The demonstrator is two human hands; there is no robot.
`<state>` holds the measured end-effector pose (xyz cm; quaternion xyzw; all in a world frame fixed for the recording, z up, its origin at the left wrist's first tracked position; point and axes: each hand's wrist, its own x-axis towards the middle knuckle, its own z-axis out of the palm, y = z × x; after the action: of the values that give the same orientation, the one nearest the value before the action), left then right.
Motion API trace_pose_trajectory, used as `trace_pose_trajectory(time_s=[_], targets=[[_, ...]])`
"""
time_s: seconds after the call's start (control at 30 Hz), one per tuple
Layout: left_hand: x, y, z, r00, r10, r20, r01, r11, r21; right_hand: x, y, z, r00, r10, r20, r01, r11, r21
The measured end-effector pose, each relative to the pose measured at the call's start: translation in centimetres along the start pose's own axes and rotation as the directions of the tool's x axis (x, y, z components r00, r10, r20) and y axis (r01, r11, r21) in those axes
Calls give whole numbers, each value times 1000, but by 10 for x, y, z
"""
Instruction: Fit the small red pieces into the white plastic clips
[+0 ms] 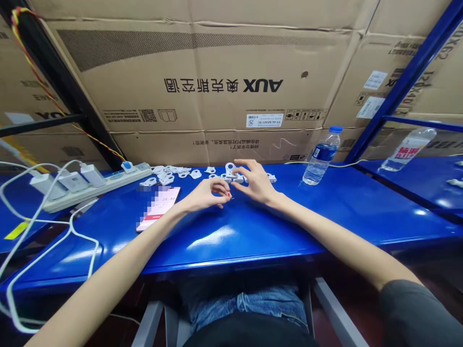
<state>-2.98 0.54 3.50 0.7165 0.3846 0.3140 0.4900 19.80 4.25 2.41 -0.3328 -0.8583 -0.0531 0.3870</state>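
Note:
My left hand (207, 194) is curled with thumb and fingertips together, closed on a small piece with a red spot (229, 195), mostly hidden by the fingers. To its right, my right hand (257, 185) has its fingers spread over the white plastic parts. One white part with a round hole (230, 167) stands by its fingertips; I cannot tell if they touch. Several more white ring-shaped parts (196, 174) lie along the back of the blue table (217, 238), some partly covered by the right hand.
A phone with a pink screen (159, 208) lies left of my hands. Behind it sits a power strip (108, 185) with chargers and loose white cables (72, 226). A water bottle (321, 156) stands at the right, another bottle (408, 150) beyond the post. Cardboard (217, 53) walls the back.

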Motion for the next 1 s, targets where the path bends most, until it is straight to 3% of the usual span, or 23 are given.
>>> trace_pose_trajectory(time_s=[0.17,0.37,0.57,0.83,1.0], targets=[[6,-6,-5,974,91,-208,-73,993,92,-10,4,3,1000,26,15,-26,999,-23],[6,-6,-7,876,261,-405,-121,933,340,-8,-2,-3,997,-47,61,54,993,-109],[2,-5,-3,803,383,-457,-178,885,429,-13,-7,1,997,-65,50,70,992,-104],[1,0,3,799,363,-480,-139,887,439,-15,-19,5,994,-93,54,97,992,-82],[1,0,4,770,429,-472,-164,848,503,-16,-19,7,992,-116,55,120,989,-89]])
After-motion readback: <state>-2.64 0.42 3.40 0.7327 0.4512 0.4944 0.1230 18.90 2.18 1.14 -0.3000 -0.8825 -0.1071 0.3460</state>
